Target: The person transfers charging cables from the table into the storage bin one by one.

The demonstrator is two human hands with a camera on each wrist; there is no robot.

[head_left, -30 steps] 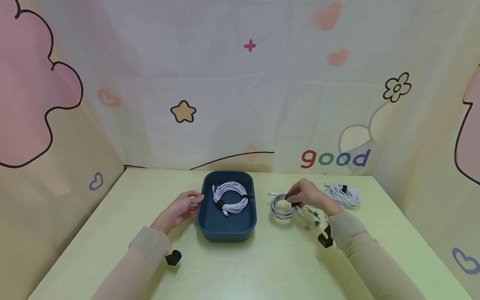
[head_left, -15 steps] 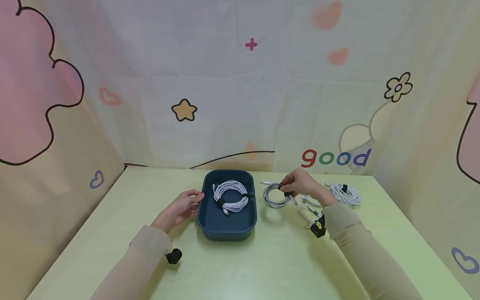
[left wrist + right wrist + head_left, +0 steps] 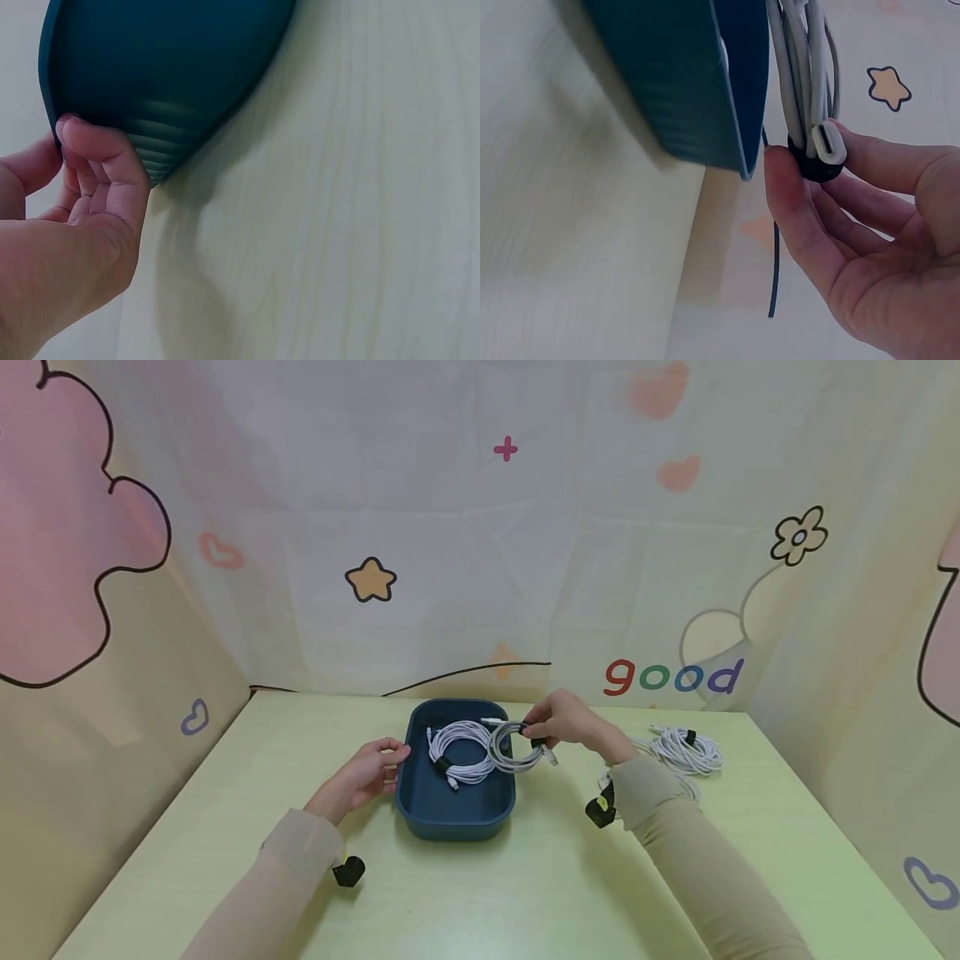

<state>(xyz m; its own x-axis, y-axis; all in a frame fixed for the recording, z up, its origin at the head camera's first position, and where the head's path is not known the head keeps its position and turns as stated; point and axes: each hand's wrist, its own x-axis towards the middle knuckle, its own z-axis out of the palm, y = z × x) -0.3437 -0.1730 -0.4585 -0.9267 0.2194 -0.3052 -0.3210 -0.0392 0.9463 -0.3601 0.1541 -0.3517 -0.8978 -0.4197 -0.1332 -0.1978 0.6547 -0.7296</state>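
Observation:
A coil of grey cable hangs over the right rim of a dark blue bin, overlapping it in the head view. My right hand pinches the coil at its black strap, between thumb and fingers; a white plug sticks out there. Inside the bin lies a coil of white cable with black straps. At the bin's left side my left hand grips the rim, its thumb and curled index finger at the edge in the left wrist view.
On the right of the table lies another strapped white cable coil. A further pale cable is mostly hidden behind my right sleeve. A printed cloth stands behind the table's back edge.
My right hand has carried the grey cable coil leftward from the table to above the bin's right edge. The left hand and the bin stay in place.

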